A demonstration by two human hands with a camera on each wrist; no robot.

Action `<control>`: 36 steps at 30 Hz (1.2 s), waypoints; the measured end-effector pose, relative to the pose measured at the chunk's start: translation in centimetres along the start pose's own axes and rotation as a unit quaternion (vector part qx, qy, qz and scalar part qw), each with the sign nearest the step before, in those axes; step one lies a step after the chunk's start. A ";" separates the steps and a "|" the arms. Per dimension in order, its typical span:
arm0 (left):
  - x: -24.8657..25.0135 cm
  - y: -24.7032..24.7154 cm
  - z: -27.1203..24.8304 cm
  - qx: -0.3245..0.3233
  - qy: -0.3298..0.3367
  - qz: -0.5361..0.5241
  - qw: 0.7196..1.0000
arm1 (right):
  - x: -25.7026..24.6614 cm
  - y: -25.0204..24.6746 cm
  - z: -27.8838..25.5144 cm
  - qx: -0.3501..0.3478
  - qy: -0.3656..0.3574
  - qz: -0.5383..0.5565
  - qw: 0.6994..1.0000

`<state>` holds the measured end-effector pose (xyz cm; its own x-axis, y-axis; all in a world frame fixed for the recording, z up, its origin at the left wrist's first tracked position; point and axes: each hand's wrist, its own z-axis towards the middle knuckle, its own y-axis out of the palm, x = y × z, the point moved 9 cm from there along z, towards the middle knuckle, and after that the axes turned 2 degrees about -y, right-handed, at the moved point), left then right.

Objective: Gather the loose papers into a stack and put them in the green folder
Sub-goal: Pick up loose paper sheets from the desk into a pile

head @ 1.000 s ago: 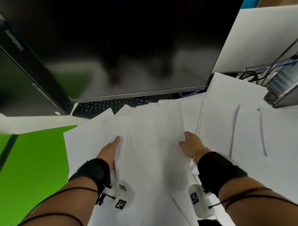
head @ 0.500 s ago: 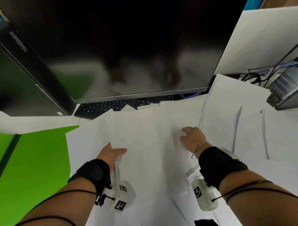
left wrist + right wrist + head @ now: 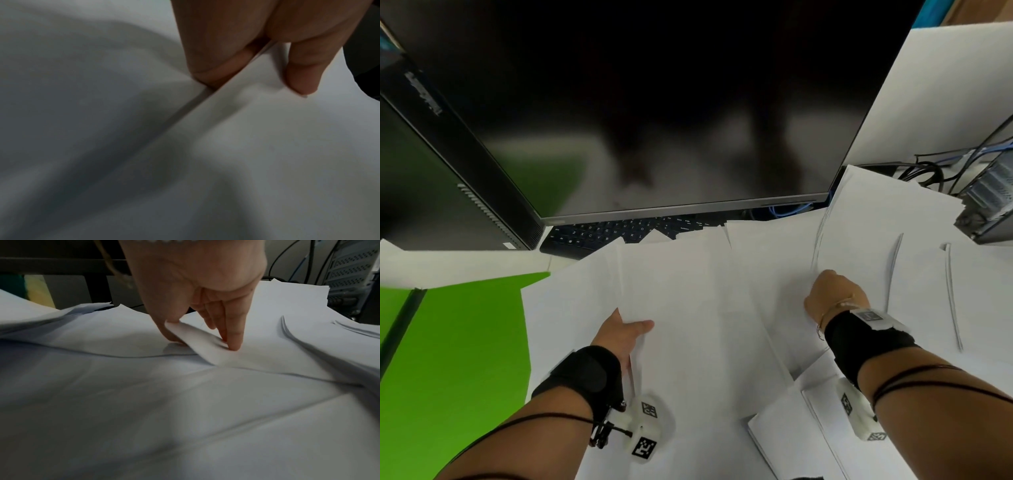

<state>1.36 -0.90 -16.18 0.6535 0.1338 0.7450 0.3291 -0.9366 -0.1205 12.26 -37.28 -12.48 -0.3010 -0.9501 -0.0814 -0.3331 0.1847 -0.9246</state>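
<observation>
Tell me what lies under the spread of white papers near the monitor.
A dark keyboard pokes out from beneath the papers' far edge, below the monitor. At the left, the papers overlap the green folder. The rest of the desk beneath them is covered.

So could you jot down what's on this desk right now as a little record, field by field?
papers: loose white paper sheets spread overlapping across the desk
folder: flat bright green folder at the left, no sheets inside yet
left hand: left hand pinches a sheet edge, thumb on top
right hand: right hand pinches a lifted sheet corner, seen from the right wrist
behind: large dark monitor above a black keyboard, partly covered by sheets
</observation>
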 end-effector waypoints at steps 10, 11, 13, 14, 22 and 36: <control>0.0 -0.1 0.0 0.005 0.017 0.023 1.000 | -0.1 0.3 0.2 -0.007 -0.003 0.011 1.000; 0.1 0.0 0.0 0.004 0.019 0.021 1.000 | -0.2 0.3 0.2 -0.008 -0.005 0.007 1.000; 0.1 0.0 -0.1 0.007 0.021 0.023 0.999 | -0.7 0.5 0.3 -0.003 -0.014 -0.006 1.000; 0.1 0.0 -0.1 0.009 0.024 0.024 0.999 | -1.0 0.6 0.2 0.001 -0.025 -0.016 1.000; 0.4 -0.1 -0.2 0.010 0.044 0.040 0.998 | -2.0 0.5 -0.4 0.016 -0.111 -0.086 0.990; 0.3 0.0 0.0 -0.003 0.051 0.025 0.998 | -8.9 -2.7 -7.7 0.026 -0.235 0.011 0.972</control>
<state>1.53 -0.86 -15.91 0.5966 0.0533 0.8007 0.2930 -0.9434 -0.1555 9.01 -27.36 -6.38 0.1380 -0.9580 -0.2512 -0.2829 0.2049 -0.9370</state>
